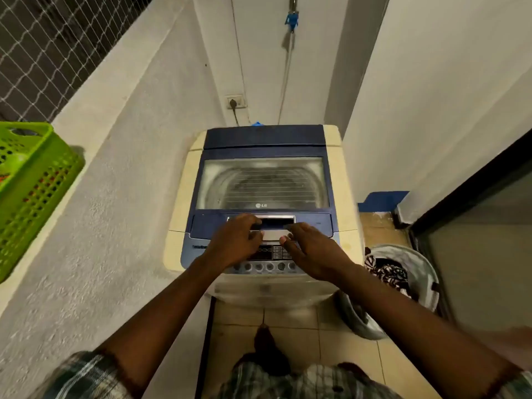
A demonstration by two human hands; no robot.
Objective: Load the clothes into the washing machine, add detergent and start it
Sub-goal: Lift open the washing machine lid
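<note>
A cream top-loading washing machine (342, 180) with a blue lid (263, 139) stands against the far wall. The lid is down and its glass window shows the steel drum. My left hand (234, 241) rests at the lid's silver handle (276, 218), fingers curled onto its left end. My right hand (309, 249) hovers at the handle's right end, fingers spread over the control panel (266, 256). A grey laundry basket (414, 257) with black-and-white patterned clothes (387, 273) stands on the floor to the right of the machine.
A green plastic basket (31, 185) sits on the parapet ledge at the left, under wire netting. A wall socket (236, 102) with a plug is behind the machine. A hose hangs from a blue tap (292, 20). A dark-framed door (472, 197) is on the right. The floor is tiled.
</note>
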